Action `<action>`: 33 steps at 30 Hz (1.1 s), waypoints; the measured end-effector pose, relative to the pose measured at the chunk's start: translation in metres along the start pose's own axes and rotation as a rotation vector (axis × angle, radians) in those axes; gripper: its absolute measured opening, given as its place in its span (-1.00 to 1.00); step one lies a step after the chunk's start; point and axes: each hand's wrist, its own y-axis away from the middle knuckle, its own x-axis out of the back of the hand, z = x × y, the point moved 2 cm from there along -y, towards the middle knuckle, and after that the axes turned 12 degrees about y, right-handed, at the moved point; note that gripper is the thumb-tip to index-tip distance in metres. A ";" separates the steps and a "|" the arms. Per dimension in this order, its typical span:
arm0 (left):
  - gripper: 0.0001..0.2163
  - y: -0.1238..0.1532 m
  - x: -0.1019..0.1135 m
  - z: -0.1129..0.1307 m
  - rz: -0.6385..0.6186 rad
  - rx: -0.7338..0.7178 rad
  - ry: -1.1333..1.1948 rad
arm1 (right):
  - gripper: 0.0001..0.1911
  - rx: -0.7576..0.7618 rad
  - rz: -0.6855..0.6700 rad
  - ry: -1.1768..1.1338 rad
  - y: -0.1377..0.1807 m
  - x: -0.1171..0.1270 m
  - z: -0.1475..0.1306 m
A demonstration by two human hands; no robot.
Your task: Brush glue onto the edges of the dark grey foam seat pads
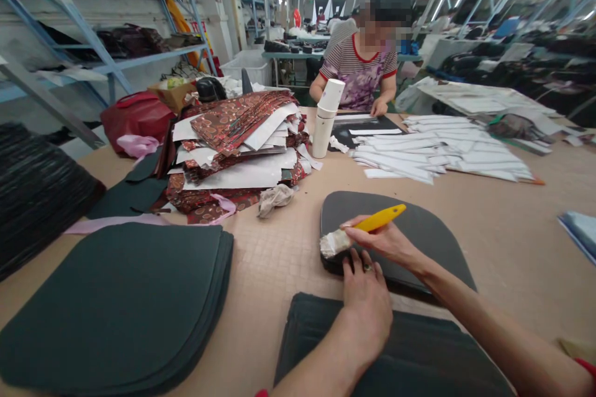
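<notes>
My right hand (384, 239) is closed around a paintbrush (382, 217) with a yellow handle. Its pale, coated bristles sit at the left edge of a dark grey, rounded panel (428, 229), which appears to lie on others like it. Just below the brush, my left hand (367, 294) lies with its fingers stretched over the near edge of that panel; a ring shows on one finger. Beneath my left forearm is a stack of dark green-black pieces (419, 353). Another stack of dark green rounded panels (112, 298) lies at the left.
Patterned red and white sheets (242, 136) are piled behind, beside a crumpled rag (274, 200) and stacked white cups (326, 118). White strips (419, 146) spread at the back right. Across the table, a co-worker (358, 68) handles a strip on a black sheet.
</notes>
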 end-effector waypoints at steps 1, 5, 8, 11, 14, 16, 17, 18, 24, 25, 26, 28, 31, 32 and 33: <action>-0.51 -0.001 0.001 0.001 0.004 -0.002 -0.012 | -0.64 -0.001 -0.030 -0.002 0.000 -0.003 0.002; -0.48 -0.005 0.005 0.001 -0.015 0.004 -0.034 | -0.69 -0.010 -0.130 0.007 -0.003 -0.014 0.012; -0.49 -0.006 0.009 0.000 -0.054 0.006 -0.014 | -0.70 -0.005 -0.098 0.033 -0.016 -0.014 0.018; -0.52 -0.006 0.014 0.000 -0.084 -0.004 -0.005 | -0.69 0.016 0.054 0.018 -0.030 -0.005 0.019; -0.53 -0.006 0.014 -0.001 -0.093 -0.005 -0.016 | -0.68 0.014 0.099 -0.001 -0.034 0.002 0.017; -0.52 -0.008 0.011 -0.002 -0.088 -0.009 -0.014 | -0.67 -0.002 0.009 -0.002 -0.032 0.002 0.017; -0.52 -0.008 0.010 -0.003 -0.082 -0.010 -0.012 | -0.67 -0.007 -0.045 0.000 -0.030 0.000 0.017; -0.50 -0.009 0.009 -0.003 -0.074 -0.012 -0.011 | -0.68 -0.006 -0.093 0.004 -0.030 -0.001 0.018; -0.53 -0.012 0.009 -0.005 -0.111 -0.002 -0.006 | -0.66 0.093 0.001 0.056 -0.061 0.002 0.023; -0.54 -0.012 0.010 -0.005 -0.114 -0.001 -0.011 | -0.64 0.102 0.051 0.064 -0.070 0.005 0.023; -0.55 -0.013 0.011 -0.005 -0.112 -0.005 -0.017 | -0.63 0.106 0.096 0.074 -0.079 0.008 0.024; -0.54 -0.013 0.012 -0.005 -0.109 -0.017 -0.026 | -0.61 0.105 0.169 0.089 -0.095 0.015 0.027; -0.54 -0.014 0.012 -0.006 -0.113 -0.026 -0.030 | -0.59 0.076 0.258 0.105 -0.112 0.031 0.034; -0.56 -0.015 0.011 -0.007 -0.114 -0.021 -0.030 | -0.59 0.062 0.293 0.114 -0.115 0.037 0.038; -0.58 -0.016 0.010 -0.008 -0.110 -0.016 -0.028 | -0.59 0.046 0.329 0.123 -0.117 0.045 0.041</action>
